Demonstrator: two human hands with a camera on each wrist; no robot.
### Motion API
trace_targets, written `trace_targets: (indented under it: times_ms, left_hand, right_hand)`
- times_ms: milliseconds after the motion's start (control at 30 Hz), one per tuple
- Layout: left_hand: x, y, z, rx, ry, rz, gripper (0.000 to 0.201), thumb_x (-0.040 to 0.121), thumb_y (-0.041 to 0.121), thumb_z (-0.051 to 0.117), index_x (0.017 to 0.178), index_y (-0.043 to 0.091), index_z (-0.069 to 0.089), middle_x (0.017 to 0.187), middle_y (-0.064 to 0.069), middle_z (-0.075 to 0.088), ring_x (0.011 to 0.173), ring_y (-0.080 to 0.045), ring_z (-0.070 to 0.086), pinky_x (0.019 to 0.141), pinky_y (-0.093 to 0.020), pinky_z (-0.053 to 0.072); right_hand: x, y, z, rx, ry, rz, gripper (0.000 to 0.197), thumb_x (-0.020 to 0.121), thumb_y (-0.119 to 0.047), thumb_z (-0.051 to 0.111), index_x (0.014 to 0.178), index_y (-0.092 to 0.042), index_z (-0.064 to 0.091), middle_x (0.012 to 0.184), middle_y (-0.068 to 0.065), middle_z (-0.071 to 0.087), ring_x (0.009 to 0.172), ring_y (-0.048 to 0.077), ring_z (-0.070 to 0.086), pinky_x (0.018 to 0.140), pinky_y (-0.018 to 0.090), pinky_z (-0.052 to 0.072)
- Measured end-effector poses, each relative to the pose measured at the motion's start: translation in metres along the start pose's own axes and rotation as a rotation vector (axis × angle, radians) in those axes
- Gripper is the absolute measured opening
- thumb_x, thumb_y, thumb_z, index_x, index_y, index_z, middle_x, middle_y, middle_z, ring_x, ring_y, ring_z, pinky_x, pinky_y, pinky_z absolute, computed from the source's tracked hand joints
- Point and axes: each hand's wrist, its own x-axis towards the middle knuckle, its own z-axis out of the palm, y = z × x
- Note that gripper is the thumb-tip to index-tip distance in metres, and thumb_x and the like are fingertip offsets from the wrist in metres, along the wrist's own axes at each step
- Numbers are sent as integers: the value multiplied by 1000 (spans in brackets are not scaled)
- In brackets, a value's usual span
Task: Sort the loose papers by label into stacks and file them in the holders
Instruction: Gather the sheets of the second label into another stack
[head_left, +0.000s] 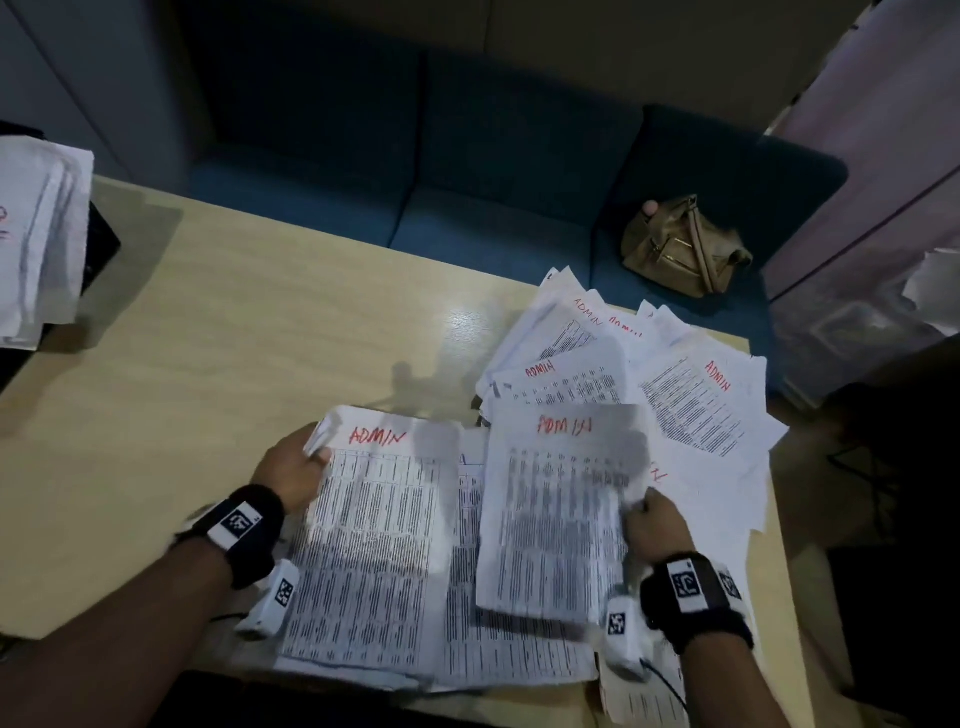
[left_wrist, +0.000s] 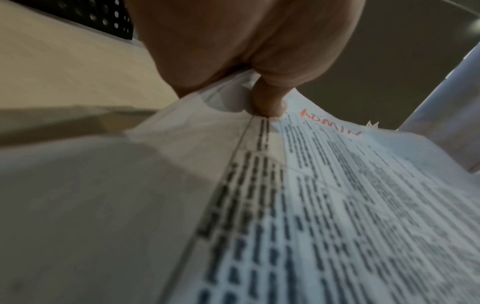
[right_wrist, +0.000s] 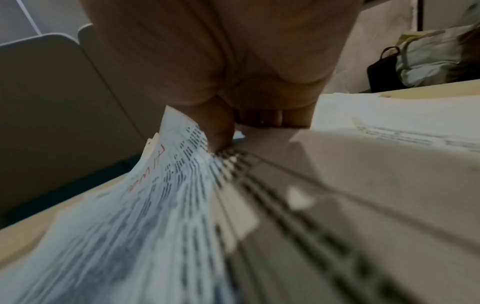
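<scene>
Stack (head_left: 374, 561) near front edge of tabletop (head_left: 260, 338), sheet (head_left: 556, 509) at its right. Loose papers (head_left: 675, 384) fanned behind, right. Holder (head_left: 36, 244) far left. Bag (head_left: 680, 249) on sofa (head_left: 467, 218) behind.

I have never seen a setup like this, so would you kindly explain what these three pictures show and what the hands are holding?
There is no machine here: a person wears one camera on the head and one on each wrist. The head view looks down on a pale table. The left hand grips a stack of printed sheets marked ADMIN in red. The right hand pinches a single ADMIN sheet. More loose ADMIN papers lie fanned out behind. A tan bag sits on the blue sofa. The other two views look along each wrist at the thumbs on paper.
</scene>
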Motion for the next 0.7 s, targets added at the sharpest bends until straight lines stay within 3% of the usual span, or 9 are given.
trace_targets:
  times_ms: [67,167,233,333,433,600,700]
  left_hand:
    - [-1,0,2,55,-8,17,41,96,17,44,136,26,49,119,-10,64,89,-29,58,78,-32,45]
    - [-4,1,5,123,10,40,39,96,18,44,132,29,50,120,-8,64,88,-26,53,76,-31,42]
    - [-6,1,6,143,15,35,36,96,19,44,130,31,50,118,-7,65,86,-26,52,76,-31,40]
    - [-11,0,6,142,23,35,34,97,20,44,128,31,51,115,-8,66,86,-27,53,76,-31,41]
    - [-14,-1,5,125,17,39,35,97,20,43,130,29,51,120,-8,64,90,-28,54,78,-31,40]
    - [-20,-3,0,-68,28,-28,40,98,16,44,138,19,48,128,-13,59,101,-28,53,90,-34,42]
    - [-24,-10,-4,-235,64,-116,39,99,19,45,138,14,46,114,-10,58,98,-30,54,86,-35,41]
  right_hand:
    - [-12,-6,15,-12,-38,-28,19,86,-12,56,102,-1,60,102,19,65,95,33,62,75,27,43]
    - [-25,-24,37,22,-58,-30,24,79,-2,59,103,1,55,93,14,60,71,22,56,59,20,41]
    - [-32,-35,49,154,1,-4,34,78,-5,64,108,2,50,96,12,57,71,18,55,53,19,42]
    - [-40,-44,62,254,30,48,54,80,-19,70,122,-2,42,113,13,58,88,27,58,73,29,52]
    - [-45,-45,69,164,-22,57,48,82,-21,68,121,-3,48,110,13,61,87,26,60,76,31,53]
    - [-48,-53,28,140,-13,-32,31,80,-21,71,100,1,63,85,10,59,79,24,61,65,27,45]
    - [-55,-60,-28,296,187,-126,28,79,-19,73,95,3,67,84,18,65,80,27,64,64,28,41]
